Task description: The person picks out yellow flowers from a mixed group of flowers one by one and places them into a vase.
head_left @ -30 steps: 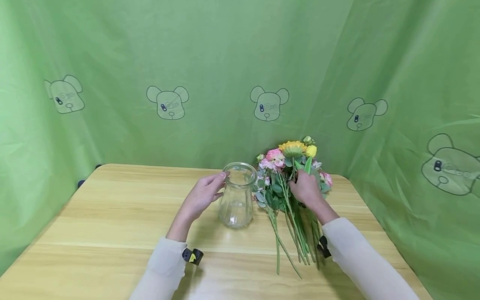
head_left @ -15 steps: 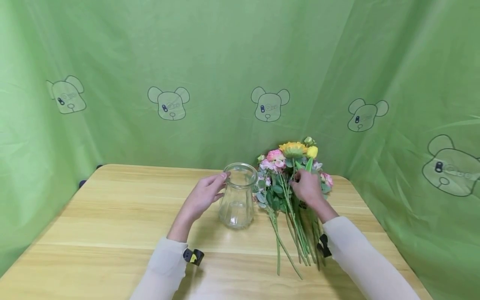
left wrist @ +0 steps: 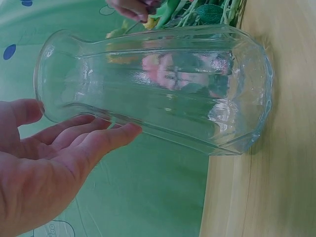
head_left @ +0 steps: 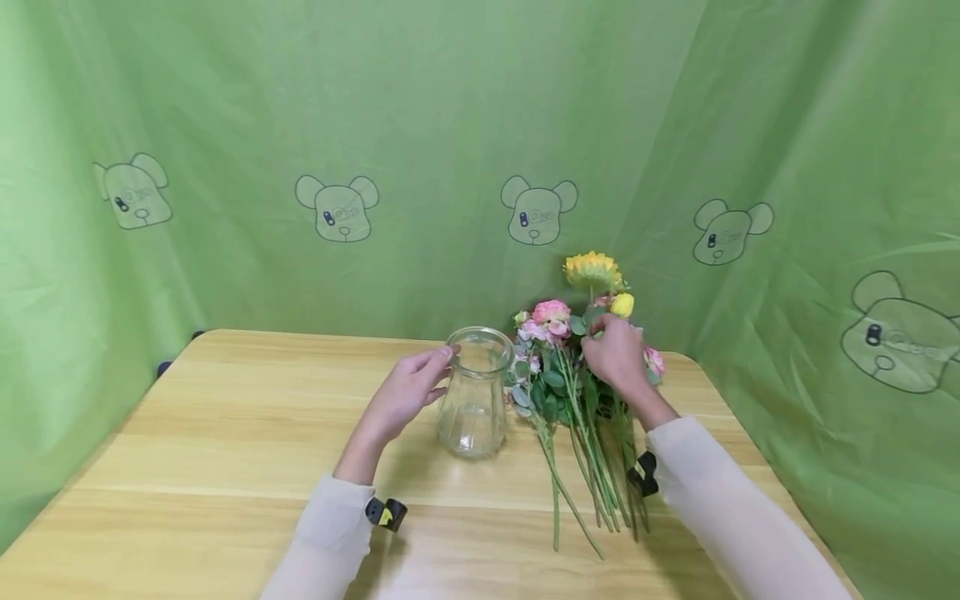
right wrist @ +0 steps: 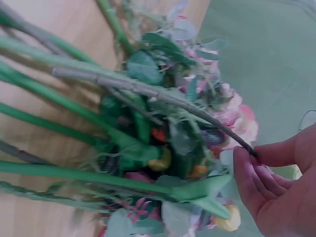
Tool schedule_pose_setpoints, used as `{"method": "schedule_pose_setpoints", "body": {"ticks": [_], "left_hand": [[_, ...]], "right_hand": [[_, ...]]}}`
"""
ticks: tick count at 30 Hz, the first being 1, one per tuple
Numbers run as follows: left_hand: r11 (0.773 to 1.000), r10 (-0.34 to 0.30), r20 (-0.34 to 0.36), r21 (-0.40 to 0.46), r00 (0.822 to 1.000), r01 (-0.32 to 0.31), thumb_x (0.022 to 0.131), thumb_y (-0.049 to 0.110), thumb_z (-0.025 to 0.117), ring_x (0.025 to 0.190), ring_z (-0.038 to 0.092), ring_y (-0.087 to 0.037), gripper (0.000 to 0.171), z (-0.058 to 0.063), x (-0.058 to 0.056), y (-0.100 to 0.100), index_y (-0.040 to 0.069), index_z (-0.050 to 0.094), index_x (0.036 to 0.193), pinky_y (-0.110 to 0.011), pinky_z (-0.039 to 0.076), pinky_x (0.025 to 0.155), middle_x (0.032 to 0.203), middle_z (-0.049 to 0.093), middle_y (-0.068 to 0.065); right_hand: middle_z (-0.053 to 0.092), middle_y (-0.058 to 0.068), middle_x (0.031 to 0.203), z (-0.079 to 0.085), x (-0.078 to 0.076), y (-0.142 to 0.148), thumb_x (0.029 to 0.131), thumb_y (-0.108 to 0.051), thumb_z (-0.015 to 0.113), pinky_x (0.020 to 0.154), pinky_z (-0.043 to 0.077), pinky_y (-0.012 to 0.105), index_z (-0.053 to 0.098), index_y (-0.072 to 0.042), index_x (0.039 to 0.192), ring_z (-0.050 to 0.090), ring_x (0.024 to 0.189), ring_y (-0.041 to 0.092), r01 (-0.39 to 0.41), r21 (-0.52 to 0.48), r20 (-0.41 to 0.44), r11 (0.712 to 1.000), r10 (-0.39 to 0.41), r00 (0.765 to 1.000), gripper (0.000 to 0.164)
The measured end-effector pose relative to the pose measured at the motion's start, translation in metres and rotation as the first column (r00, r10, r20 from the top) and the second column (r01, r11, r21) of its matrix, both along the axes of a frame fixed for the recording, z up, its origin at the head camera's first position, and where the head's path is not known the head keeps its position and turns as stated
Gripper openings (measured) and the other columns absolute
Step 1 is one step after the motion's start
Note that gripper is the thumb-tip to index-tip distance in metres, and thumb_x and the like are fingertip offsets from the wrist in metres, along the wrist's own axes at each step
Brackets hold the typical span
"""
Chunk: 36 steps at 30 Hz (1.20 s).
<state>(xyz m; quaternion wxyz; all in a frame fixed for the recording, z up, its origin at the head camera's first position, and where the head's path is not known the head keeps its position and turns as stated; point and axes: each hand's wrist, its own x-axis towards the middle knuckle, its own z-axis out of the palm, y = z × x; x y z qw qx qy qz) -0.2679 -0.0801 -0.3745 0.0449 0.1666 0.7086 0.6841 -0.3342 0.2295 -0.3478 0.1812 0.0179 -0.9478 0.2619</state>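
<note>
A clear glass vase (head_left: 471, 417) with a flared rim stands upright on the table, left of the flowers. My left hand (head_left: 405, 387) touches its left side; in the left wrist view the thumb is at the rim and the nearly straight fingers lie along the neck. Over the flower pile, my right hand (head_left: 617, 354) pinches the stem of a yellow sunflower (head_left: 592, 272) between thumb and fingers, its head raised above the others. In the right wrist view that brown-grey stem (right wrist: 143, 89) slants across the pile. Pink flowers (head_left: 551, 312) and a yellow tulip-like bloom (head_left: 622, 305) lie beneath.
Several green stems (head_left: 600, 479) fan out from the pile towards the table's front. The wooden table (head_left: 247, 433) ends at a green curtain (head_left: 420, 275) printed with bear heads, behind and at both sides. A dark camera strap is at each wrist.
My right hand has risen slightly, lifting the sunflower up out of the pile so its head stands higher. My left hand and the vase have stayed put.
</note>
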Motion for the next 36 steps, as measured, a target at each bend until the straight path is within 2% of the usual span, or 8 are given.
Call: {"method": "schedule_pose_setpoints", "body": {"ticks": [3,6,10,14,18,22,29,36], "left_hand": [[1.000,0.002,-0.009,0.002,1.000,-0.002,0.106,0.037,0.041,0.127,0.045,-0.029,0.054,0.000,0.001,0.000,-0.003,0.043,0.142,-0.045,0.044,0.104,0.145,0.043,-0.013],[1.000,-0.001,-0.008,0.005,1.000,0.001,0.107,0.034,0.040,0.127,0.044,-0.031,0.052,0.005,0.004,0.000,-0.005,0.042,0.142,-0.047,0.043,0.105,0.146,0.042,-0.015],[1.000,-0.007,-0.001,0.006,1.000,0.007,0.108,0.030,0.039,0.129,0.041,-0.033,0.050,0.006,0.002,0.001,-0.007,0.040,0.142,-0.049,0.041,0.106,0.147,0.040,-0.017],[1.000,-0.005,-0.005,0.012,1.000,0.005,0.107,0.034,0.041,0.128,0.042,-0.032,0.052,0.001,-0.001,0.001,-0.004,0.042,0.142,-0.048,0.042,0.106,0.146,0.042,-0.015],[1.000,0.009,-0.006,0.004,1.000,-0.009,0.106,0.037,0.042,0.127,0.044,-0.031,0.053,0.000,0.001,0.000,-0.003,0.044,0.141,-0.046,0.043,0.105,0.145,0.044,-0.014],[1.000,0.013,-0.009,-0.004,1.000,-0.013,0.106,0.036,0.041,0.127,0.045,-0.028,0.052,0.001,0.001,0.001,-0.003,0.045,0.141,-0.045,0.044,0.104,0.145,0.045,-0.012],[1.000,0.015,-0.004,-0.007,1.000,-0.016,0.106,0.035,0.041,0.126,0.046,-0.026,0.051,0.000,0.000,0.002,-0.003,0.046,0.140,-0.043,0.045,0.104,0.144,0.046,-0.010],[1.000,0.006,-0.010,0.006,1.000,-0.006,0.107,0.036,0.041,0.128,0.043,-0.030,0.053,-0.001,-0.001,0.001,-0.004,0.043,0.141,-0.045,0.044,0.104,0.145,0.044,-0.012]], "right_hand": [[0.066,0.023,0.095,0.009,-0.001,-0.004,0.089,-0.009,0.056,0.041,0.043,0.030,0.064,0.004,0.101,0.048,0.045,0.019,0.006,-0.026,-0.018,1.000,-0.007,1.000,0.019],[0.066,0.020,0.089,0.018,-0.001,-0.007,0.090,-0.010,0.058,0.046,0.045,0.031,0.063,0.003,0.097,0.049,0.047,0.020,0.004,-0.059,-0.047,0.998,-0.007,0.999,0.015],[0.066,0.014,0.071,0.030,0.000,-0.011,0.090,-0.009,0.061,0.072,0.054,0.045,0.064,0.005,0.101,0.059,0.054,0.024,-0.018,-0.121,-0.064,0.992,0.011,0.998,0.018],[0.070,0.016,0.078,0.041,0.002,-0.018,0.092,-0.010,0.063,0.077,0.060,0.041,0.063,0.005,0.107,0.067,0.059,0.022,-0.043,-0.233,-0.018,0.972,0.039,0.999,0.022],[0.068,0.021,0.091,0.051,0.005,-0.026,0.093,-0.008,0.064,0.053,0.062,0.025,0.060,0.005,0.110,0.068,0.063,0.022,-0.062,-0.395,0.041,0.917,0.085,0.996,0.023],[0.067,0.023,0.096,0.063,0.007,-0.032,0.092,-0.006,0.065,0.058,0.062,0.023,0.058,0.006,0.112,0.069,0.069,0.023,-0.067,-0.515,0.050,0.855,0.108,0.993,0.024],[0.069,0.014,0.084,0.083,0.008,-0.038,0.092,-0.003,0.065,0.063,0.063,0.029,0.056,0.007,0.112,0.069,0.065,0.021,-0.106,-0.595,0.000,0.797,0.132,0.991,0.023],[0.066,0.021,0.089,0.105,0.010,-0.042,0.094,-0.001,0.062,0.067,0.063,0.028,0.058,0.012,0.115,0.069,0.066,0.019,-0.117,-0.679,-0.036,0.725,0.126,0.991,0.025]]}}
